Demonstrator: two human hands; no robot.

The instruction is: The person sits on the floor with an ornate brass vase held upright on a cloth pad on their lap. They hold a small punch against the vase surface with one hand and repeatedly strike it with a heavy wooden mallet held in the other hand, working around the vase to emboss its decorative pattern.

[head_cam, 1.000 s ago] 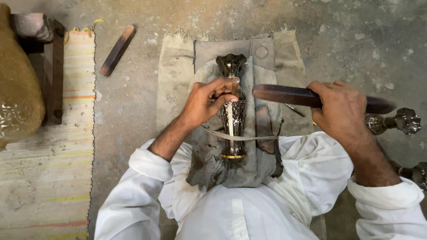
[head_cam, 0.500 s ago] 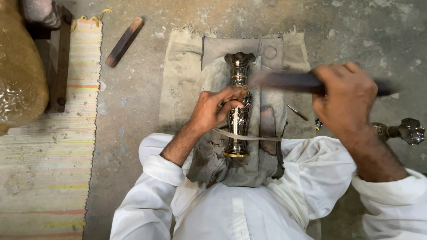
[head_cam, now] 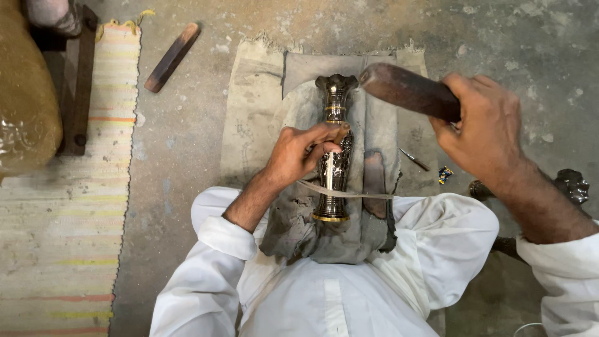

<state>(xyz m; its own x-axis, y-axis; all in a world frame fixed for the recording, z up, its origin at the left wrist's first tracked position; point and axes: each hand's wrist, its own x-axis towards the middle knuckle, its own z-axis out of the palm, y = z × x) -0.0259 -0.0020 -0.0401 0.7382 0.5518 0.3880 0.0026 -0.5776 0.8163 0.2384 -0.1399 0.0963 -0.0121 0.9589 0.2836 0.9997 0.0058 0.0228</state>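
A dark engraved metal vase (head_cam: 335, 156) with a brass foot lies lengthwise on a grey cloth (head_cam: 368, 187) over my lap, held down by a thin strap across its lower body. My left hand (head_cam: 304, 153) rests on the vase's middle, fingers pinched on a small chisel-like tool against the metal. My right hand (head_cam: 483, 134) is raised to the right and grips a dark wooden mallet stick (head_cam: 409, 92), whose end hangs just right of the vase's flared mouth.
A second wooden stick (head_cam: 173, 56) lies on the concrete floor at upper left. A striped woven mat (head_cam: 62, 218) covers the left side, with a brown sack-like bulk (head_cam: 22, 106) and dark frame. Another dark vase (head_cam: 571, 187) lies at right. Small tools (head_cam: 415, 160) lie beside the cloth.
My right hand has swung the wooden stick up and inward, its end now closer to the vase's mouth. The left hand stays on the vase's middle.
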